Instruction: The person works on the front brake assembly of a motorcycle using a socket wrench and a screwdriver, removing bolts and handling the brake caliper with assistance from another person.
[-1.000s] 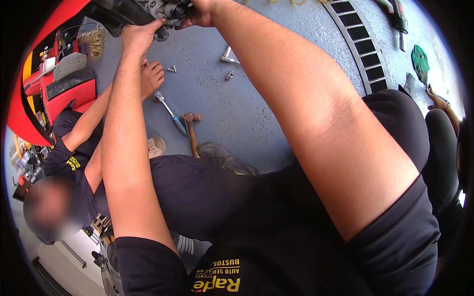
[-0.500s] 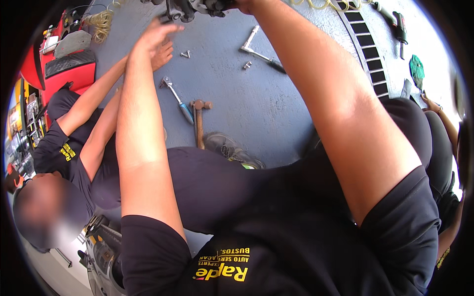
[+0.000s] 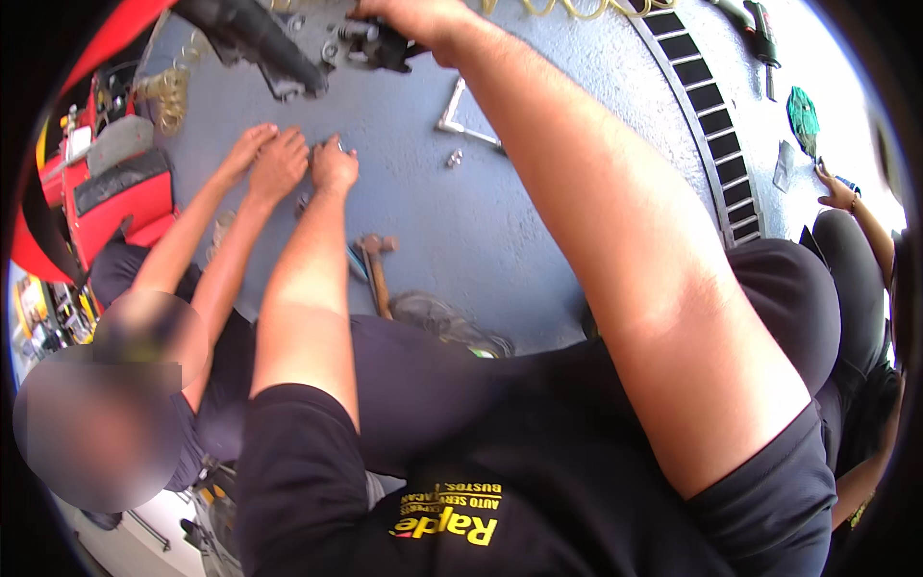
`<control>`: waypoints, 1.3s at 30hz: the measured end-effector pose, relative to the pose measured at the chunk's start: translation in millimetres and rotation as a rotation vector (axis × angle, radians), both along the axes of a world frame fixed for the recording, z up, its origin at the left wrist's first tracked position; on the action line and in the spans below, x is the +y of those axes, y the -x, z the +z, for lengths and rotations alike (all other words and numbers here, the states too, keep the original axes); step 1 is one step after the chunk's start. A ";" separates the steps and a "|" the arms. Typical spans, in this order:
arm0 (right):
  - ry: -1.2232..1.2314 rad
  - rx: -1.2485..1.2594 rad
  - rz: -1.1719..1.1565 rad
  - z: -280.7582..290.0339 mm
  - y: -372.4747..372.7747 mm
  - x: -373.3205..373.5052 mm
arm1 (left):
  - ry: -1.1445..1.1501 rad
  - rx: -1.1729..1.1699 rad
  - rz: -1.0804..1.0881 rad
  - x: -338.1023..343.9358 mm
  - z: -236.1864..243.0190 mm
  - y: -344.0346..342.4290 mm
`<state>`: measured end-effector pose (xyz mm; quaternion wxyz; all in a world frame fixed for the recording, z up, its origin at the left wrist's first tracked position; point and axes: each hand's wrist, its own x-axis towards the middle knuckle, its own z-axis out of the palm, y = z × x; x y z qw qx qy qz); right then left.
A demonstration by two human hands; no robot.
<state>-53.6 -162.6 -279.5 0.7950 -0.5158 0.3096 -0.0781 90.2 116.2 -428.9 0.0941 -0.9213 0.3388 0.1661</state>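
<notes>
My left hand (image 3: 334,168) is low over the floor, its fingers closed on a small shiny bolt (image 3: 341,146). Beside it on the left are a co-worker's two hands (image 3: 279,168). My right hand (image 3: 415,24) reaches to the top edge and grips a dark metal part (image 3: 380,48); the picture's edge cuts off some of its fingers. Left of that part a thick black strut-like piece (image 3: 255,43) hangs down. Under my left forearm lies a ratchet (image 3: 303,202), mostly covered, with its blue handle (image 3: 357,264) showing. A hammer (image 3: 378,264) is close by.
An L-shaped wrench (image 3: 457,111) and small bolts (image 3: 454,158) lie on the grey-blue floor (image 3: 500,221). A slotted drain grate (image 3: 711,115) runs along the right, with an air tool (image 3: 762,43) and green cloth (image 3: 803,120) beyond. A red cart (image 3: 125,197) stands left.
My left hand has come down from beside the dark part to the bolts and closed there. The co-worker's hands now show beside it. The whole view has shifted a little; my right hand stays at the part.
</notes>
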 end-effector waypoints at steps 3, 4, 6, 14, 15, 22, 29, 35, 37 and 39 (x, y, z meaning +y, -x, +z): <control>-0.129 0.110 -0.124 19.6 6.6 1.0 | -0.063 -0.047 0.124 -20.2 0.1 25.3; -0.155 0.106 -0.152 18.6 8.5 2.7 | -0.043 -0.039 0.155 -25.9 5.9 33.8; -0.240 0.019 -0.181 13.0 4.2 8.1 | -0.030 -0.041 0.172 -33.4 14.7 50.4; -0.529 -0.211 -0.428 26.8 4.8 30.9 | 0.183 0.746 0.558 -48.6 101.6 53.8; -0.519 -0.227 -0.417 23.4 2.6 30.6 | 0.303 0.781 0.555 -54.5 119.3 58.1; -0.449 -0.185 -0.444 17.1 -4.4 33.2 | 0.611 0.928 0.586 -57.6 209.0 52.5; -0.239 0.013 -0.405 22.6 1.3 29.1 | 1.019 1.119 0.832 -72.7 223.1 91.3; -0.179 -0.018 -0.532 32.2 12.6 14.7 | 0.998 1.021 0.828 -74.0 225.0 102.4; -0.105 -0.015 -0.574 26.5 -1.3 16.3 | 1.008 0.976 0.853 -69.1 224.0 96.5; -0.196 -0.039 -0.540 34.5 -6.7 23.6 | 1.022 0.933 0.848 -62.3 224.2 93.5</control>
